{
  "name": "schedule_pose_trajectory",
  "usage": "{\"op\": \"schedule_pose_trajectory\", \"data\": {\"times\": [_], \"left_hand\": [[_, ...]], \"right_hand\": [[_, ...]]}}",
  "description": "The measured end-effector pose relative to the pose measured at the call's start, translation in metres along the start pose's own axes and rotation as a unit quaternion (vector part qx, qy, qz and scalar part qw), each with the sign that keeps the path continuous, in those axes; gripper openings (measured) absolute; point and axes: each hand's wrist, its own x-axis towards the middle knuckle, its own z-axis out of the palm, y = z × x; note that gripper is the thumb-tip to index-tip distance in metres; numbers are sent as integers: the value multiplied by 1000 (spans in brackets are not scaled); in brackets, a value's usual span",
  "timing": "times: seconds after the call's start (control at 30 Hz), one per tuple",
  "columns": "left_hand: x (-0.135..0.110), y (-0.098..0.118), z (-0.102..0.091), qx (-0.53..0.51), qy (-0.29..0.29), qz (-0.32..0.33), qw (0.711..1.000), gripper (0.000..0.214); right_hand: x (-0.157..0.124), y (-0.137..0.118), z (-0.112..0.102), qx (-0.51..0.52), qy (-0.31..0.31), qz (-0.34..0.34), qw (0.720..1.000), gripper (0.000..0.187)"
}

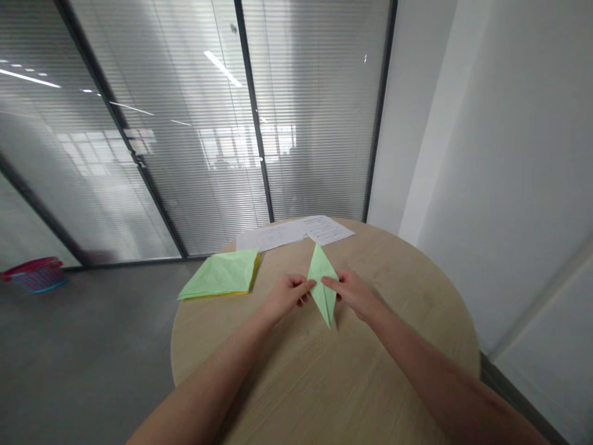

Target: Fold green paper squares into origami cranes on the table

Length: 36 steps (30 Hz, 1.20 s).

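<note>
A light green sheet of paper folded into a long diamond (323, 272) is held just above the table, one point away from me and the other toward me. A crease runs down its lower half. My left hand (291, 292) pinches its left corner, thumb on top and fingers curled beneath. At the right corner my right hand (353, 290) grips it the same way, its thumb lying on the paper's face. The fingers under the paper are partly hidden.
The round wooden table (287, 383) carries a stack of green and yellow paper (222, 273) at the left and printed white sheets (327, 230) at the far edge. A red and blue basket (37, 276) stands on the floor. Glass partitions (315, 123) and a white wall (509, 154) border the table.
</note>
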Motion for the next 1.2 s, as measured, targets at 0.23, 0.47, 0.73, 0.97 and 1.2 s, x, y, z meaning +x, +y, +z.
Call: {"op": "schedule_pose_trajectory", "data": {"times": [0.23,0.47,0.73,0.97,1.2], "left_hand": [[2,-3,0,-41,60,-3,997,40],[0,0,3,-89,38,9,995,40],[1,-1,3,-110,83,-20,990,27],[-1,3,3,-105,97,-17,990,25],[-1,2,4,-97,98,-9,990,27]], "right_hand": [[1,-2,1,120,-6,17,993,44],[-2,-2,5,95,-14,15,995,35],[-2,-4,8,72,17,-57,996,34],[-3,-10,1,83,35,-67,994,31],[-5,-10,3,148,5,-44,988,27]]}}
